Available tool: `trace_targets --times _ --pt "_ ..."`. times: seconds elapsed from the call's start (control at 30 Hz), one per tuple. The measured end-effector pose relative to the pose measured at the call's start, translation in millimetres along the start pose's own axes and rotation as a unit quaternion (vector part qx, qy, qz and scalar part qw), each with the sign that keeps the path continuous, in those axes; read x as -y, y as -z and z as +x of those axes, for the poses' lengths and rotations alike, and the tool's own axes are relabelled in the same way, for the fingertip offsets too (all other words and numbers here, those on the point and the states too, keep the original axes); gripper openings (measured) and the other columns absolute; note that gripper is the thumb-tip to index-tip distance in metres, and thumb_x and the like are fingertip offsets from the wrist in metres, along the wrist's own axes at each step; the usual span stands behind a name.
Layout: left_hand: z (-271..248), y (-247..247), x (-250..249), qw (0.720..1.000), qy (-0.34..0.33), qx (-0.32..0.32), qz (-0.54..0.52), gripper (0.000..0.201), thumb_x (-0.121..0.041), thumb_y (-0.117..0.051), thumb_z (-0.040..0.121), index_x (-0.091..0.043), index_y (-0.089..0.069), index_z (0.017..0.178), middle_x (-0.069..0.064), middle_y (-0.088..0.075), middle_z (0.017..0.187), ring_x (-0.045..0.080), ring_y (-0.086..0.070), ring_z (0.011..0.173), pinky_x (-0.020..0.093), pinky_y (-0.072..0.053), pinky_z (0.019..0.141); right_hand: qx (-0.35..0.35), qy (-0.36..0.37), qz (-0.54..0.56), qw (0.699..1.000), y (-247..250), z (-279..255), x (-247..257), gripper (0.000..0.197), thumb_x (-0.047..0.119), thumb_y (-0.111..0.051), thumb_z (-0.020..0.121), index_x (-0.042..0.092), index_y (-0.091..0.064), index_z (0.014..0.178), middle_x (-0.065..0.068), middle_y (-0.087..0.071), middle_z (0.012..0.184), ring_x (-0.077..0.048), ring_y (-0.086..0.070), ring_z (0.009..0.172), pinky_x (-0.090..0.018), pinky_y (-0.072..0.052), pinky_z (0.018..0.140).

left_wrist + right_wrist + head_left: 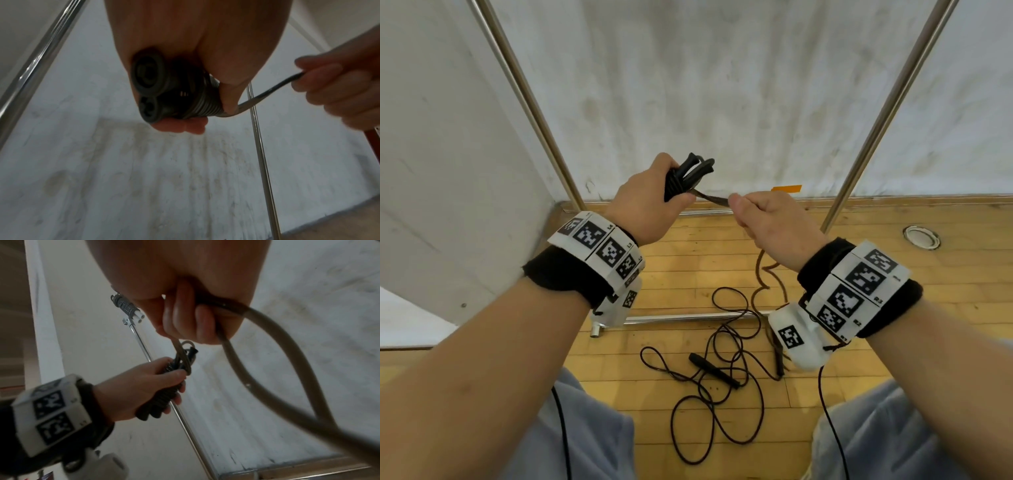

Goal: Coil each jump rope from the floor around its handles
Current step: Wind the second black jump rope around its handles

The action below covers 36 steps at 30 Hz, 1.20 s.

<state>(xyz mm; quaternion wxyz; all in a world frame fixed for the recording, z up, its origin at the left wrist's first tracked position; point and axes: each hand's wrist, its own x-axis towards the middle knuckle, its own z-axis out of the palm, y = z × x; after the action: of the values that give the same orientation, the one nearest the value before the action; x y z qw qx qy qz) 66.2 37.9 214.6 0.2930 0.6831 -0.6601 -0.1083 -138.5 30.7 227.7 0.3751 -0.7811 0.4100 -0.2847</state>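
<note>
Two handles [690, 171] in left hand [643, 202] grip, right hand [774, 226] pinching rope [714, 198] alongside

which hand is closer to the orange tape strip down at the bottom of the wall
Right. The right hand sits just below the orange tape strip, slightly left of it. The left hand, gripping the wound handles, is well off to the tape's left.
</note>
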Motion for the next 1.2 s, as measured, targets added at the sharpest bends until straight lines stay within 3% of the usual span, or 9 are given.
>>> trace_targets --times 0.2,0.3,0.43,0.53,0.63,0.73,0.87,1.1,1.2 --pt "-2 -11 -5 0.994 0.013 0.062 0.095 0.037 -0.042 -0.06 0.089 -0.02 -0.041 0.114 -0.002 -0.055 0.09 0.023 -0.059 0.076 0.037 -0.051 0.066 0.052 0.012 -0.018 0.998 2 -1 6 0.029 0.026 -0.045 0.097 0.025 -0.055 0.069 0.012 -0.038 0.049 -0.002 -0.033 0.039 -0.011 -0.028 0.04" --pt "-4 -21 -10 0.989 -0.012 0.089 0.116 0.032 -0.044 -0.058 0.09 -0.023 -0.042 0.109 -0.003 -0.057 0.086 0.02 -0.058 0.07 0.031 -0.045 0.056 0.02 0.031 -0.052 0.998 3 -1 8 0.029 0.022 -0.045 0.097 0.023 -0.057 0.07 0.011 -0.04 0.054 -0.001 -0.038 0.042 -0.011 -0.032 0.043" --pt "-11 -32 -20 0.986 -0.079 0.088 0.118 0.03 -0.046 -0.057 0.09 -0.024 -0.045 0.106 -0.008 -0.053 0.076 0.014 -0.052 0.061 0.023 -0.029 0.046 -0.076 0.049 -0.09 0.992 9 2 6 0.03 0.021 -0.043 0.097 0.009 -0.06 0.076 0.008 -0.046 0.059 -0.003 -0.043 0.053 -0.011 -0.033 0.049" --pt "-16 -38 -29 0.986 -0.103 0.096 0.091 0.04 -0.061 -0.06 0.079 -0.032 -0.052 0.105 -0.018 -0.052 0.072 0.007 -0.053 0.065 0.021 -0.035 0.05 -0.121 0.057 -0.106 0.985 15 5 2 0.033 0.024 -0.044 0.097 0.002 -0.063 0.08 -0.004 -0.057 0.068 -0.016 -0.048 0.064 -0.013 -0.036 0.057" --pt "-20 -42 -36 0.986 -0.087 0.114 0.089 0.051 -0.073 -0.056 0.07 -0.038 -0.056 0.108 -0.017 -0.06 0.077 0.006 -0.057 0.069 0.026 -0.047 0.059 -0.126 0.067 -0.123 0.982 15 4 0 0.033 0.026 -0.046 0.097 0.002 -0.063 0.082 -0.005 -0.056 0.066 -0.014 -0.047 0.06 -0.014 -0.036 0.057" --pt "-22 -45 -39 0.985 -0.091 0.106 0.101 0.043 -0.067 -0.056 0.076 -0.033 -0.057 0.103 -0.011 -0.063 0.078 0.012 -0.059 0.069 0.029 -0.05 0.06 -0.134 0.067 -0.132 0.98 16 5 -3 0.034 0.027 -0.047 0.096 0.003 -0.062 0.078 0.001 -0.05 0.06 -0.01 -0.043 0.055 -0.013 -0.035 0.056" --pt "-27 -46 -43 0.986 -0.108 0.1 0.079 0.026 -0.058 -0.057 0.081 -0.034 -0.051 0.088 -0.013 -0.056 0.067 0.005 -0.053 0.059 0.025 -0.041 0.05 -0.149 0.041 -0.128 0.98 20 10 -8 0.037 0.03 -0.048 0.095 0.002 -0.06 0.074 0.003 -0.043 0.054 -0.01 -0.039 0.051 -0.012 -0.034 0.05" --pt "-34 -45 -47 0.982 -0.153 0.1 0.056 0.021 -0.052 -0.053 0.086 -0.038 -0.041 0.076 -0.012 -0.054 0.06 0.005 -0.051 0.051 0.023 -0.032 0.046 -0.132 0.012 -0.091 0.987 25 17 -13 0.042 0.035 -0.052 0.093 -0.002 -0.065 0.077 0.004 -0.036 0.051 -0.007 -0.033 0.044 -0.013 -0.029 0.043" --pt "-36 -42 -49 0.98 -0.169 0.098 0.047 0.017 -0.05 -0.051 0.088 -0.037 -0.043 0.082 -0.013 -0.054 0.06 0.004 -0.051 0.052 0.022 -0.031 0.047 -0.113 -0.013 -0.061 0.992 27 19 -15 0.04 0.037 -0.054 0.092 0.003 -0.066 0.073 0.005 -0.031 0.049 -0.007 -0.031 0.041 -0.014 -0.027 0.043"
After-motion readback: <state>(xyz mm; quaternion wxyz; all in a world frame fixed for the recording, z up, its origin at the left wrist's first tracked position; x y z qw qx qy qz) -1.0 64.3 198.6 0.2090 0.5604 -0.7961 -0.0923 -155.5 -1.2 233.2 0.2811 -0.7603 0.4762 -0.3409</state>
